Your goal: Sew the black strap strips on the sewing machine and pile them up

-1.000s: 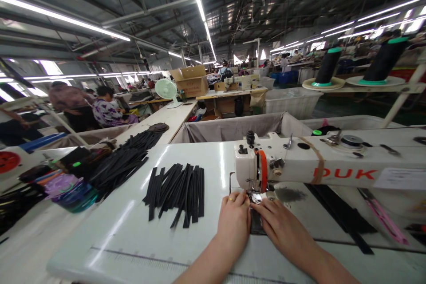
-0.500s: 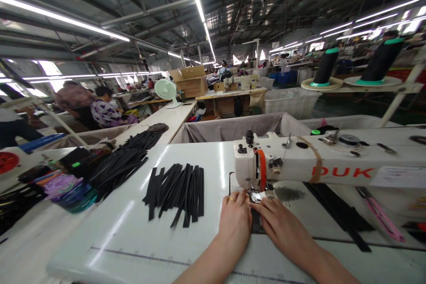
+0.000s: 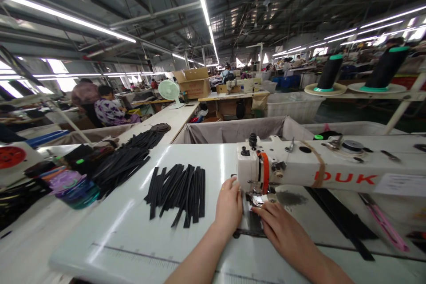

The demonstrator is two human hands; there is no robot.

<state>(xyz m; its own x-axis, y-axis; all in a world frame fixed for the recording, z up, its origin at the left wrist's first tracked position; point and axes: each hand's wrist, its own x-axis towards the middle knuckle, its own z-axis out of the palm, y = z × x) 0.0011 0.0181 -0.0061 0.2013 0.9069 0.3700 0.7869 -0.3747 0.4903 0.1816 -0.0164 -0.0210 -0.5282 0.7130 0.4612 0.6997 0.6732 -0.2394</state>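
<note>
My left hand (image 3: 229, 206) is closed just left of the sewing machine head, its fingers curled at a black strip (image 3: 234, 176), only a dark end of which shows past the fingertips. Close to the presser foot (image 3: 258, 201), my right hand (image 3: 281, 224) has its fingers pressed together on the machine bed. Whatever lies under those fingertips is too small and hidden to name. The white sewing machine (image 3: 299, 162) carries an orange band at its needle end. Left of my hands lies a loose row of black strips (image 3: 178, 193).
A larger heap of black strips (image 3: 124, 159) lies on the left, by a blue container (image 3: 78, 193). Pink-handled snips (image 3: 382, 222) and more dark strips (image 3: 339, 219) rest right of the needle area. Thread cones (image 3: 329, 73) stand behind the machine. A fabric-lined bin (image 3: 233, 129) borders the table's far edge.
My left hand has drawn away from the presser foot, leftward and up, and less of the black strip shows beyond it. My right hand stays near the foot. The view has shifted slightly.
</note>
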